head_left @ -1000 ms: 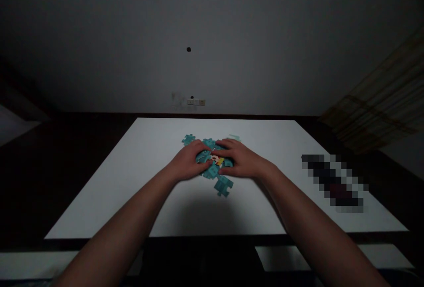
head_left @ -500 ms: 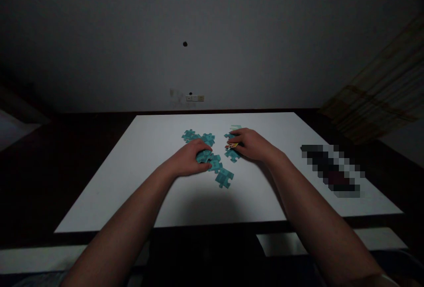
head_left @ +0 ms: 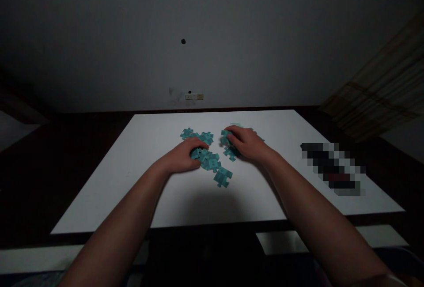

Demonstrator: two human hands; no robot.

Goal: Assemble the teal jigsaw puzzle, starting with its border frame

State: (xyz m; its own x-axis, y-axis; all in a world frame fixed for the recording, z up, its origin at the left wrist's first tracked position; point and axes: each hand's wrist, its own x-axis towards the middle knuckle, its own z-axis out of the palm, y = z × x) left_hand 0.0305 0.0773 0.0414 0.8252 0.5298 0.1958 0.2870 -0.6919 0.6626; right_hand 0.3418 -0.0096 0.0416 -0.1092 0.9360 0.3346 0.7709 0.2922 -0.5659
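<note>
On the white table (head_left: 126,181) lies a loose pile of teal jigsaw puzzle pieces (head_left: 207,159), some overlapping. My left hand (head_left: 179,156) rests at the pile's left side, thumb and fingers apart and curved around its edge. A teal puzzle piece (head_left: 225,137) is pinched between the thumb and fingers of my right hand (head_left: 247,141), slightly right of the pile. Just below that hand lies another puzzle piece (head_left: 229,153). Farther back, a paler piece (head_left: 236,125) and a few teal ones (head_left: 260,136) are partly hidden behind my right hand.
A pixelated dark object (head_left: 331,170) lies toward the table's right edge. More teal pieces (head_left: 187,133) lie beyond my left hand, and a single piece (head_left: 223,176) sits nearest me. A grey wall with sockets (head_left: 194,96) stands behind; a curtain (head_left: 374,84) hangs at right.
The piece in my right hand showed a yellow and orange face before and now shows its teal side. My left hand has shifted slightly left, and pieces beside it have bunched closer together.
</note>
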